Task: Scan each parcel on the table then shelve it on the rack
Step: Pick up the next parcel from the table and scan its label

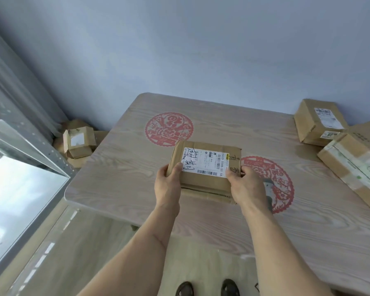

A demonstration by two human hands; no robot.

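Hands grip a flat brown cardboard parcel mid-tabletop, left hand and right hand at its near corners; unshelved; three taped cardboard boxes wait at the tabletop's right edge.

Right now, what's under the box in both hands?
The box, gripped by left hand and right hand, partly covers a red paper-cut on the table. Directly beneath is hidden.

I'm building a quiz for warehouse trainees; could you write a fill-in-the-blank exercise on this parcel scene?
1. The flat parcel is held by ____ hands: left hand, right hand.
2. Its white label faces ____.
3. The paper-cut decorations on the table are ____ in colour.
4. The small box beyond the table's left edge sits ____ the table.

Missing words: both; up; red; off
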